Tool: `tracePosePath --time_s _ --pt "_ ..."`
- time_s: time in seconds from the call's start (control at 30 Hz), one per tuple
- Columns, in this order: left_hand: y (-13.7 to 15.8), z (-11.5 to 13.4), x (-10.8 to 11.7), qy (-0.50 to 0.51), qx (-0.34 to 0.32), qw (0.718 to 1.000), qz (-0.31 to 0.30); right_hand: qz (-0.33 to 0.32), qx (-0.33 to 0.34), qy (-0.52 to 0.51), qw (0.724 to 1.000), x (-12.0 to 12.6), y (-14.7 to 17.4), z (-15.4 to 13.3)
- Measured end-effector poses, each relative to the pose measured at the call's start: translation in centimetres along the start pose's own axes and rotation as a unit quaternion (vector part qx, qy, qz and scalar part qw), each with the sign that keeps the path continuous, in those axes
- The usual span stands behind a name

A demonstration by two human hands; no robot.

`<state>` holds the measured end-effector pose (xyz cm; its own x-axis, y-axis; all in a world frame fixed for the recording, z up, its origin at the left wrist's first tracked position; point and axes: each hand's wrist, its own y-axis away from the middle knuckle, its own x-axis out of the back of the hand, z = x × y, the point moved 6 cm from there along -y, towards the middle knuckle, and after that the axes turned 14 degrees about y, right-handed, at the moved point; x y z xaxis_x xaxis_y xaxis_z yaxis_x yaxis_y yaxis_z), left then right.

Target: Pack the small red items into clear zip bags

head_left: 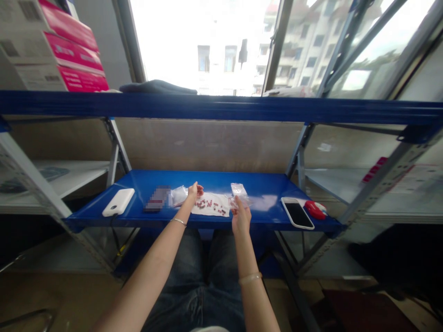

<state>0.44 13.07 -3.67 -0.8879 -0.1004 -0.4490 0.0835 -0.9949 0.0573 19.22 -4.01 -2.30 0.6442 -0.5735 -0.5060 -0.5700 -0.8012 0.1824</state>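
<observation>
A white cloth (pixel 221 210) lies on the blue shelf top, with several small dark red bead-like pieces (pixel 209 204) scattered over it. My left hand (pixel 194 190) is above the cloth's left end, its fingers curled in. Something reddish shows at those fingertips, too small to make out. At the cloth's right end, my right hand (pixel 241 216) pinches a clear plastic zip bag (pixel 238 189) between thumb and fingers, the bag standing up from the grip. Just left of my left hand lies a clump of clear plastic bags (pixel 178 196).
A white power bank (pixel 118 202) with a cable and a blurred-out dark item (pixel 157 199) lie at left. On the right are a phone (pixel 297 213) and a red-and-white object (pixel 315 210). A blue shelf beam (pixel 221 109) crosses above the blue work surface (pixel 214 179).
</observation>
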Motion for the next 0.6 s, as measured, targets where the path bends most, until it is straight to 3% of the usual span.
tracePosePath --time_s 0.2,0.47,0.6 --pt "0.4 -0.1 -0.2 -0.016 0.038 0.999 -0.003 -0.012 -0.018 -0.014 1.000 -0.4 -0.1 0.1" --pt "1.9 0.9 -0.7 -0.057 0.028 0.997 -0.044 -0.099 -0.075 -0.045 0.991 -0.7 -0.5 0.7" --pt "2.6 2.1 -1.2 -0.098 -0.012 0.993 -0.062 -0.130 -0.094 -0.068 0.985 -0.9 -0.1 0.4"
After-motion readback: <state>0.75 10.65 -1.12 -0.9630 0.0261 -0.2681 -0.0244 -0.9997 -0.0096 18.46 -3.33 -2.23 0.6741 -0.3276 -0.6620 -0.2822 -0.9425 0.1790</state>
